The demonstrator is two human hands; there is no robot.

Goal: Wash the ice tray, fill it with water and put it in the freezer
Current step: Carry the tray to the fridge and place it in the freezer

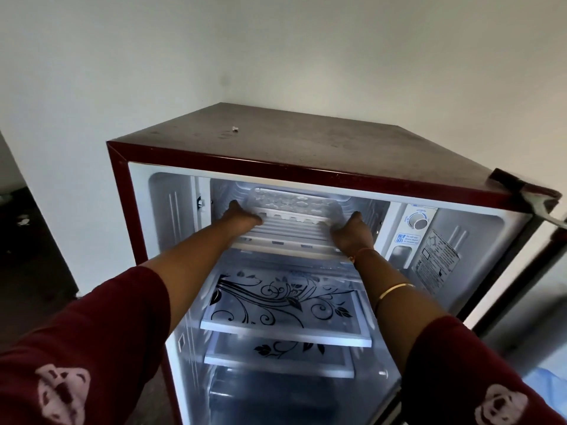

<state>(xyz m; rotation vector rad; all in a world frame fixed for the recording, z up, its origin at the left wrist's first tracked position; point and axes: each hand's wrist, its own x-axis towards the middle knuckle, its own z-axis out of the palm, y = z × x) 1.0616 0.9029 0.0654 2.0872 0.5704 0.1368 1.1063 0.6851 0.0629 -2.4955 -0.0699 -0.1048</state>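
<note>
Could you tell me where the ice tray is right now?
The ice tray sits inside the freezer compartment, top centre, held between left hand and right hand.

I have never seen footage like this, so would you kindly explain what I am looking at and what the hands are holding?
There is no machine here: a person wears a camera on the head, looking forward and down along both arms. The fridge stands open, its shelves bare. In the freezer compartment at the top, the left hand and the right hand each have a grip on one end of a clear ice tray. Whether it holds water I cannot tell.
</note>
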